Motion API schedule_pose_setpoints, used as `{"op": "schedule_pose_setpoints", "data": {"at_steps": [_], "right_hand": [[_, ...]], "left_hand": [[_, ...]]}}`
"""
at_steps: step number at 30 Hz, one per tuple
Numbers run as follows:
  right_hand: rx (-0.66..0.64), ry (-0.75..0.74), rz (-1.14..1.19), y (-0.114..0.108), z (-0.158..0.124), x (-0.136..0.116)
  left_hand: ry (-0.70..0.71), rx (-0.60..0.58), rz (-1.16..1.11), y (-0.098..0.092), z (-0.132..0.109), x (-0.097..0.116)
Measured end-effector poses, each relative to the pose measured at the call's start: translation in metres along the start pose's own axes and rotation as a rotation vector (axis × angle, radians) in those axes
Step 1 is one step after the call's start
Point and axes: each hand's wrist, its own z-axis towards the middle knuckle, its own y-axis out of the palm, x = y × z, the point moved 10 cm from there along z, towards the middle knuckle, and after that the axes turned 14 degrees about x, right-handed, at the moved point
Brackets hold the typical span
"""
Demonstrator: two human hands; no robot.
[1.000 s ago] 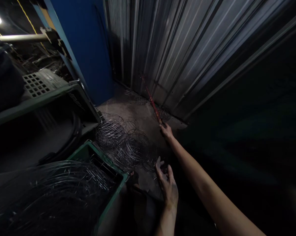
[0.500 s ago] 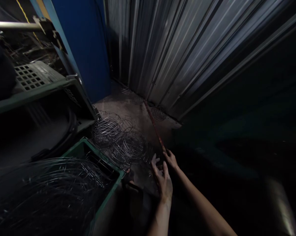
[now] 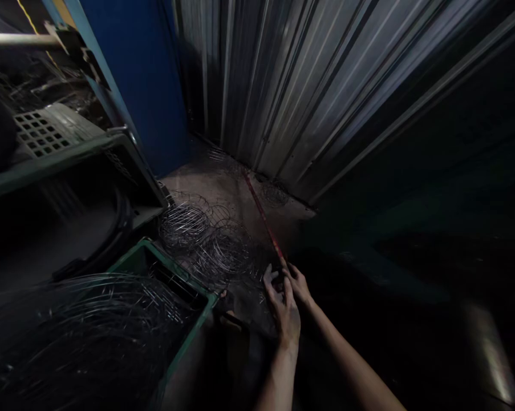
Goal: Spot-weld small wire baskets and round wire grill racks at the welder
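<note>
Red and thin, a long rod (image 3: 263, 220) lies slanting across the dusty concrete floor (image 3: 223, 191) from the foot of the corrugated metal wall (image 3: 308, 85) down to the right hand (image 3: 299, 283), whose fingers look closed round its near end, though the gloom hides how firmly. Just beside it, the left hand (image 3: 283, 311) hovers half open with fingers spread, holding nothing. To my eye a firmer two-handed hold would keep the rod clear of the round wire baskets (image 3: 206, 234).

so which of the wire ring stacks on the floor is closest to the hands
The right-hand wire stack, just ahead of the left hand and beside the red rod; the other stack lies farther left, by the grey crate.
</note>
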Motion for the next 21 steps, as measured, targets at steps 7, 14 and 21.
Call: {"op": "schedule_pose_setpoints", "data": {"at_steps": [7,14,21], "right_hand": [[0.073,0.051,-0.191,0.005,0.102,-0.054],[0.047,0.100,-0.289,-0.014,0.071,-0.022],[-0.018,0.101,-0.255,-0.033,0.013,0.020]], "left_hand": [[0.011,0.022,0.027,-0.002,0.002,0.003],[0.000,0.037,0.027,-0.004,0.002,0.002],[-0.046,0.010,-0.004,-0.002,0.000,-0.003]]}}
